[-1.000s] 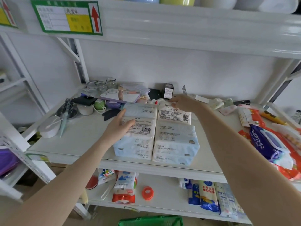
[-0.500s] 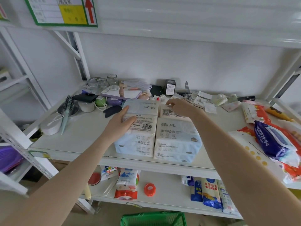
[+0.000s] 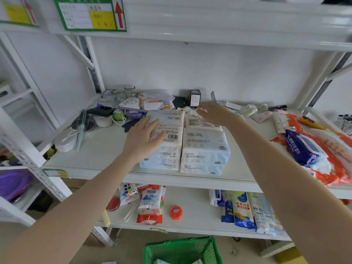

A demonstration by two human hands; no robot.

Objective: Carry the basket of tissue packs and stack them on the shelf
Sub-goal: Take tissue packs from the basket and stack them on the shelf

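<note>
Two side-by-side stacks of pale blue and white tissue packs (image 3: 203,149) stand on the white middle shelf (image 3: 99,153). My left hand (image 3: 142,138) lies flat with fingers spread on the top of the left stack (image 3: 165,155). My right hand (image 3: 215,113) rests palm down on the back tissue pack (image 3: 200,121) of the right stack, fingers pointing left. Neither hand grips a pack. On the floor below, the green basket (image 3: 182,248) sits open, with a tissue pack or two showing at its bottom.
Behind the stacks lie glass jars (image 3: 125,94), a small black box (image 3: 194,98), a hairbrush (image 3: 82,124) and small clutter. Red and blue wet-wipe packs (image 3: 306,151) crowd the shelf's right end. The lower shelf holds a puzzle cube (image 3: 130,189), snack bags and an orange tape roll (image 3: 176,212).
My view has tilted down a little, showing more of the basket. Both hands stay on the stacks; the right hand has shifted slightly back along the rear pack.
</note>
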